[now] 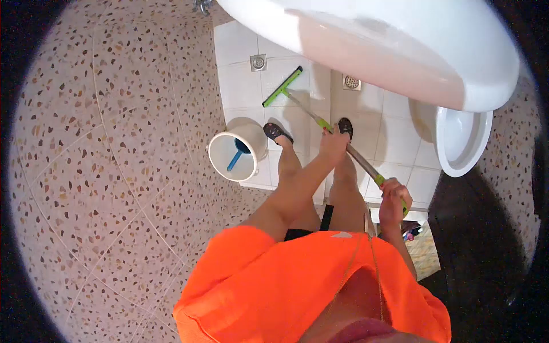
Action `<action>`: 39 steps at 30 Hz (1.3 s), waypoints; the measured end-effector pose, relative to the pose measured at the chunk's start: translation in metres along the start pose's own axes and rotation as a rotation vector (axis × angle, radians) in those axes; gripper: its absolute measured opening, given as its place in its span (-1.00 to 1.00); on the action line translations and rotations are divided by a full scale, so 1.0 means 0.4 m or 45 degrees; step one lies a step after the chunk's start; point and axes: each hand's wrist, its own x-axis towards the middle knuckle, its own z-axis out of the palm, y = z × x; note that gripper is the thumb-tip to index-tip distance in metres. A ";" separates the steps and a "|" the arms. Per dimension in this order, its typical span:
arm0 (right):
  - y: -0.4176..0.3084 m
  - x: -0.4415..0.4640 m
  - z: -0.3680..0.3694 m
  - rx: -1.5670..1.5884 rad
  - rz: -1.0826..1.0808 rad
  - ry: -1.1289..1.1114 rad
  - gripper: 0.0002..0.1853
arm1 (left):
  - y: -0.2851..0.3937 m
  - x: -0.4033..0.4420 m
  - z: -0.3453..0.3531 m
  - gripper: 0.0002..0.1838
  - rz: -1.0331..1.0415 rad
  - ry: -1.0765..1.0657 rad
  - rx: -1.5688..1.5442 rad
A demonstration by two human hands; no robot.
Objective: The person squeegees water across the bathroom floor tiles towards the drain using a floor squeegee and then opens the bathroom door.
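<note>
squeegee [363, 162] looks light and stiff, best held mid-pole and at end; left hand [335, 142] and right hand [393, 197] grip there respectively.

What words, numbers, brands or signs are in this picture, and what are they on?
None can be read.
Green squeegee: no lettering shows.
White bucket: no lettering shows.
Orange shirt: a small white mark, no letters readable.
Dark shoes: any markings are too small to read.
</note>
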 end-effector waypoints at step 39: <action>-0.141 0.314 0.133 -0.278 -0.330 -0.394 -0.69 | 0.083 0.244 -0.228 -0.78 -0.010 0.569 -0.417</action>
